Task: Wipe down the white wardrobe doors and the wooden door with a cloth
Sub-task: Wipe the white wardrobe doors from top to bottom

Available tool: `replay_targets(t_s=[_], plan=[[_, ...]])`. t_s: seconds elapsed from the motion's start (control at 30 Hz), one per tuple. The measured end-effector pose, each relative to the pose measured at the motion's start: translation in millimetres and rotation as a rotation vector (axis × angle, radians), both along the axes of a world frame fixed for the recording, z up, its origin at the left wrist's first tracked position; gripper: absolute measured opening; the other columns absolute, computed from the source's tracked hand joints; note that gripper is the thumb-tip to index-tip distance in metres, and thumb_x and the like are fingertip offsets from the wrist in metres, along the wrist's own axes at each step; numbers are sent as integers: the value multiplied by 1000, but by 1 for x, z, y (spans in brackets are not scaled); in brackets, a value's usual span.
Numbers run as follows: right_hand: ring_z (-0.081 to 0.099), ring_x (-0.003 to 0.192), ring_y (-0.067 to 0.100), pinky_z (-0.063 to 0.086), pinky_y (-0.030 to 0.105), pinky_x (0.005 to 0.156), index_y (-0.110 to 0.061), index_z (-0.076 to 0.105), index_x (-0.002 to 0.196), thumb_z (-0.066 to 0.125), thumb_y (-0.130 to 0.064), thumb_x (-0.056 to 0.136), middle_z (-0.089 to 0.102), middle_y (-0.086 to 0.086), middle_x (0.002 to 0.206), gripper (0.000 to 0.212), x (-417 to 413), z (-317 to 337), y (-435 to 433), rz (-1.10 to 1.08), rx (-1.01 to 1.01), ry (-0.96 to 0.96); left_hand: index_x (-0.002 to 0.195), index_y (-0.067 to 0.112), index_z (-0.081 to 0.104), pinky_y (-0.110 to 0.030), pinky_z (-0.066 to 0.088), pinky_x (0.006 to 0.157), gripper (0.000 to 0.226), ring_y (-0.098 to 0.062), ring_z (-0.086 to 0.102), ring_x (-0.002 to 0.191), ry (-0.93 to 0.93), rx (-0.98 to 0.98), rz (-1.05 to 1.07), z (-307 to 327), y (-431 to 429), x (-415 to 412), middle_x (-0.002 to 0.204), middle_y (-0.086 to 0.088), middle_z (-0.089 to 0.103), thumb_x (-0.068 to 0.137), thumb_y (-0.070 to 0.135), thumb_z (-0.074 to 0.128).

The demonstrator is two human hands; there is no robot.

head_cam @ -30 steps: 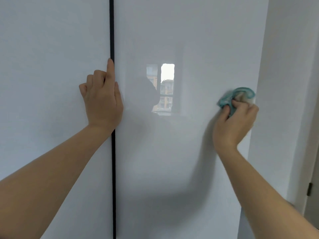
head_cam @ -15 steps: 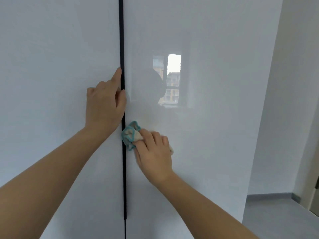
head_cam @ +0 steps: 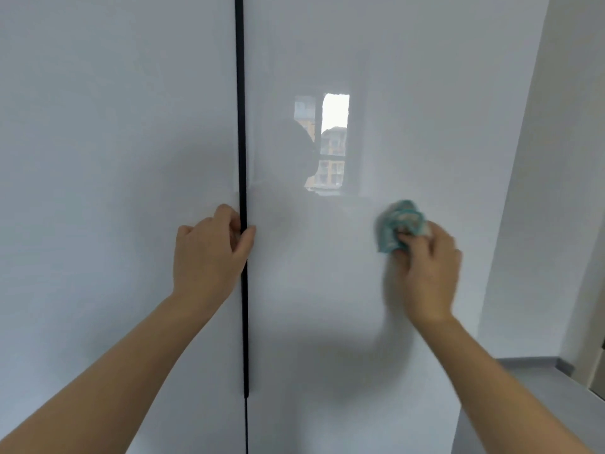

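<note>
While right hand point(head_cam: 425, 273) clutches cloth point(head_cam: 397, 224), wad poking up-left past fingers point(head_cam: 413, 240) — left hand point(head_cam: 209, 253) curled at door seam point(head_cam: 241, 126), hold unclear.

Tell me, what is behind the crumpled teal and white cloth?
The right hand holds the crumpled teal and white cloth against the glossy white right wardrobe door. The patch behind it is covered.
</note>
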State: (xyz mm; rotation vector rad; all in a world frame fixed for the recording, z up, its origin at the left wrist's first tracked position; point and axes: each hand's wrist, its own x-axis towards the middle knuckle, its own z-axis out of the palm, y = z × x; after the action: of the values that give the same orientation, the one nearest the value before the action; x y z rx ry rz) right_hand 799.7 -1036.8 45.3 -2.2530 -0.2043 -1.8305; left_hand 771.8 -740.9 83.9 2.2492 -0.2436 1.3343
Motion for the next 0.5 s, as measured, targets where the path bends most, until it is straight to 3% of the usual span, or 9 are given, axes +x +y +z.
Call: replay_targets(t_s=[0.1,0.13,0.2,0.3,0.37,0.5], plan=[[51,107,36,44,49,91,-49,58,99,45,-39,81,54,12,119,23,0,5,-46,-191,130,-57,72,18,42,-41,43,74,26,-20,47,50,48,122,106,5,0,1,55,3,49,94,31,49],[51,108,33,43,46,94,-50,55,99,48,-37,84,52,8,121,21,0,5,-55,-230,227,-32,68,19,38,-40,41,72,29,-20,43,47,59,146,130,7,0,0,52,3,46,93,29,48],[47,112,29,40,36,93,-31,54,116,49,-26,91,45,7,129,26,2,-3,-71,-135,528,15,63,22,29,-37,37,69,35,-17,35,43,81,166,154,10,-3,-3,48,3,39,92,26,46],[44,114,28,43,43,94,-14,49,125,47,-22,96,40,9,134,30,2,-23,-75,-112,830,25,61,23,25,-36,36,67,37,-15,29,41,79,173,166,11,-5,-5,46,4,35,91,23,47],[46,113,31,44,47,94,-9,49,120,50,-19,97,41,12,132,26,3,-37,-62,-77,864,-1,62,21,26,-37,36,67,36,-16,28,41,81,173,174,11,-5,-4,46,3,35,91,22,47],[47,108,43,42,49,93,0,51,116,50,-11,94,45,26,122,25,8,-63,-14,9,694,-41,61,21,25,-39,40,68,36,-17,27,40,73,182,176,10,-5,-2,45,2,34,91,20,47]])
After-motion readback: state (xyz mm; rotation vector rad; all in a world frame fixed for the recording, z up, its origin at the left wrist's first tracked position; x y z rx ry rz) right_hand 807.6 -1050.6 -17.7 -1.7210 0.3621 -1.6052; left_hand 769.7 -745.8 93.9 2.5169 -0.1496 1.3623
